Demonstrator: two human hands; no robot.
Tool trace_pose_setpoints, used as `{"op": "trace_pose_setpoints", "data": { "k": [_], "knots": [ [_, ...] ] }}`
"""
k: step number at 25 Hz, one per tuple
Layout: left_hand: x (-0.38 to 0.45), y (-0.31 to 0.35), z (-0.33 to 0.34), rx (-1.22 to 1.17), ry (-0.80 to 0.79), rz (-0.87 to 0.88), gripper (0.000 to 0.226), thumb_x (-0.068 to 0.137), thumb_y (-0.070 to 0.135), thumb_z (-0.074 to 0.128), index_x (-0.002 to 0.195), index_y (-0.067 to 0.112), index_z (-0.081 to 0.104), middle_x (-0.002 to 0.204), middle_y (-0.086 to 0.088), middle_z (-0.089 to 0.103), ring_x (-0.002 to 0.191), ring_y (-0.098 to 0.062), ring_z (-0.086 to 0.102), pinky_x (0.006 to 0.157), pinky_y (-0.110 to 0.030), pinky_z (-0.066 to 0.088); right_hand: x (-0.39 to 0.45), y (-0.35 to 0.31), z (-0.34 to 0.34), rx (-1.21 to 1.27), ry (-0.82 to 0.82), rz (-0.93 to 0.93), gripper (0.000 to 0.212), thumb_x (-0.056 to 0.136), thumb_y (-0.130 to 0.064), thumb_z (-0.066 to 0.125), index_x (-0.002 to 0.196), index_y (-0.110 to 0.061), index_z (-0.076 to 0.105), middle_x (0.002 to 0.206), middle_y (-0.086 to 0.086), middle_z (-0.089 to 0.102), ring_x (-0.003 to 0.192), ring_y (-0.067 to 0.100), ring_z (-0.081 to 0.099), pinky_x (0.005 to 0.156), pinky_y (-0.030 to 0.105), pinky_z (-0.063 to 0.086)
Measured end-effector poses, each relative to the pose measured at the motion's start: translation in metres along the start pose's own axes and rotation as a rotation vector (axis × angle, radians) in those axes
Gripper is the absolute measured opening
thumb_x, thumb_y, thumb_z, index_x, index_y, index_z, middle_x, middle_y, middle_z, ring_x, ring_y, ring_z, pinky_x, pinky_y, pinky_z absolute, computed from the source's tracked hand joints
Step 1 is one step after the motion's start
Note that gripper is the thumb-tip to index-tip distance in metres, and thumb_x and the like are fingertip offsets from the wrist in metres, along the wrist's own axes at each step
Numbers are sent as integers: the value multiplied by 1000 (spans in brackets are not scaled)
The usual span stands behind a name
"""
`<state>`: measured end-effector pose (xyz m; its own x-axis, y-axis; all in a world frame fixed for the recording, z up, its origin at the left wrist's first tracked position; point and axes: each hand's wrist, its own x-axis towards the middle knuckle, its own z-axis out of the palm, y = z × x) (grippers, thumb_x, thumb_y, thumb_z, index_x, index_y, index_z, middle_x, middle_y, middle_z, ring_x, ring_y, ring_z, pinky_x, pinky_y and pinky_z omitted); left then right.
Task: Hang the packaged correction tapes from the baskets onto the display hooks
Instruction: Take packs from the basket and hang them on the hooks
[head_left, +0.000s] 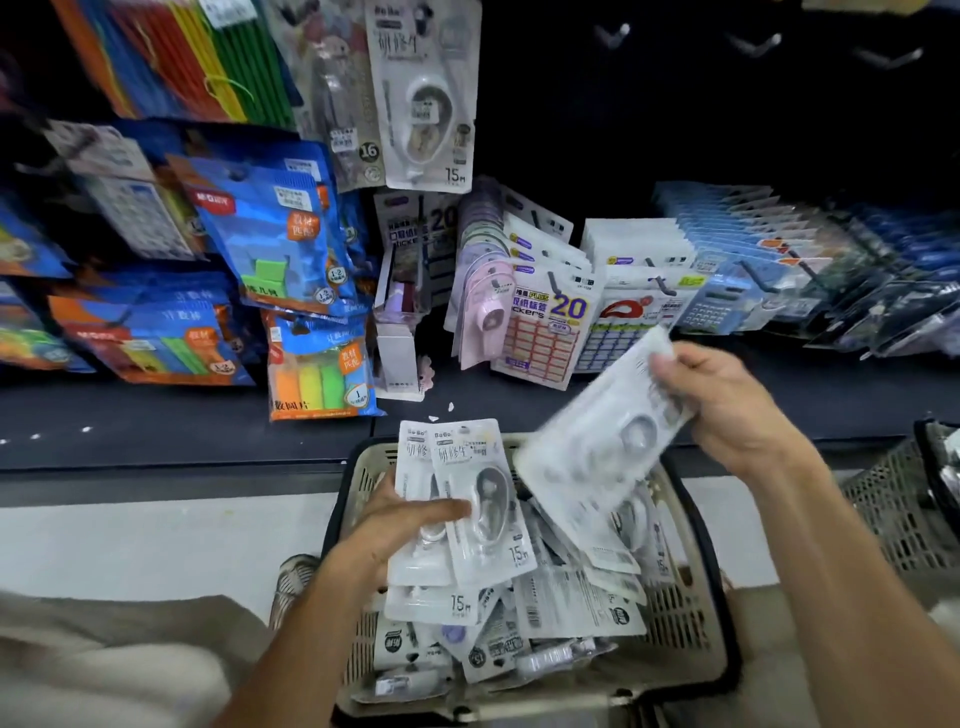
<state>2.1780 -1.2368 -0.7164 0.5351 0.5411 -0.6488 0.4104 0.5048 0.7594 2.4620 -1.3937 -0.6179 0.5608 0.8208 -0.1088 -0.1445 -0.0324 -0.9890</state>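
**Two hands sorting correction tape packs over the basket**

Nearest, a beige basket holds a loose heap of packaged correction tapes. Above it the left hand grips a small stack of upright packs, thumb across the front one. The right hand pinches one tilted, motion-blurred pack by its upper end. Farther back, one matching pack hangs on the display, with bare hooks to its right.

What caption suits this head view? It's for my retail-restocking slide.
Left hand holds a stack of correction tape packs over the basket; right hand lifts one pack.
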Motion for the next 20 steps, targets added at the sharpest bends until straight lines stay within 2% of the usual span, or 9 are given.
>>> {"op": "trace_pose_setpoints", "data": {
  "k": [3, 5, 7, 9, 12, 13, 15, 17, 20],
  "knots": [
    [0, 5, 7, -10, -69, 29, 82, 40, 31, 99, 113, 31, 61, 96, 10, 80, 86, -6, 73, 63, -23, 53, -4, 16, 32, -250, -211, 246, 9, 70, -22, 84, 75, -15, 80, 68, 2, 74, 56, 9, 66, 53, 18, 52],
    [-1, 10, 11, 10, -144, 52, 70, 54, 22, 98, 114, 31, 63, 94, 16, 80, 80, -2, 76, 60, -18, 56, -6, 32, 51, -409, -215, 280, 10, 73, -19, 87, 76, -13, 80, 71, 5, 76, 61, 10, 66, 57, 20, 51],
    [-3, 15, 13, 12, -199, 55, 74, 56, 18, 97, 122, 24, 66, 101, 8, 81, 89, -8, 78, 69, -23, 59, -5, 43, 65, -476, -128, 245, 15, 73, -20, 90, 75, -11, 78, 70, 1, 76, 60, 7, 64, 58, 22, 50],
    [-3, 14, 16, 19, -205, 44, 84, 44, 19, 100, 121, 21, 68, 103, 1, 81, 92, -16, 78, 77, -33, 60, 0, 46, 75, -543, -77, 156, 20, 71, -25, 91, 69, -14, 75, 62, -7, 70, 55, 3, 56, 58, 24, 44],
    [-1, 12, 24, 51, -185, 62, 63, 59, 9, 89, 117, 25, 70, 103, -3, 81, 97, -24, 75, 88, -46, 58, 4, 42, 92, -681, -31, 32, 29, 64, -38, 94, 74, -25, 70, 62, -15, 65, 56, -2, 54, 59, 24, 43],
    [0, 13, 24, 45, -160, 59, 57, 69, 1, 83, 119, 23, 69, 101, -4, 81, 96, -26, 74, 87, -47, 59, 4, 43, 96, -731, 42, 10, 39, 62, -46, 93, 85, -29, 67, 68, -16, 64, 62, -1, 56, 62, 26, 44],
    [3, 15, 23, -12, -87, 23, 43, 80, -3, 77, 115, 19, 70, 91, -4, 82, 80, -22, 78, 66, -37, 63, 0, 49, 103, -834, 259, 67, 69, 60, -69, 83, 109, -35, 49, 91, -17, 61, 81, 8, 59, 72, 33, 47],
    [6, 18, 21, -119, -27, -21, 28, 84, -2, 73, 105, 16, 72, 80, -6, 81, 64, -20, 77, 48, -31, 58, -4, 58, 105, -775, 382, 241, 78, 61, -82, 70, 110, -32, 36, 109, -9, 59, 92, 17, 58, 78, 39, 49],
    [12, 18, 19, -166, 62, 3, 38, 81, -8, 72, 116, 5, 71, 82, -9, 80, 61, -21, 75, 47, -28, 56, -10, 78, 106, -244, 318, 595, 71, 72, -77, 69, 113, -23, 47, 113, 4, 69, 90, 22, 70, 67, 37, 56]
  ]
}}
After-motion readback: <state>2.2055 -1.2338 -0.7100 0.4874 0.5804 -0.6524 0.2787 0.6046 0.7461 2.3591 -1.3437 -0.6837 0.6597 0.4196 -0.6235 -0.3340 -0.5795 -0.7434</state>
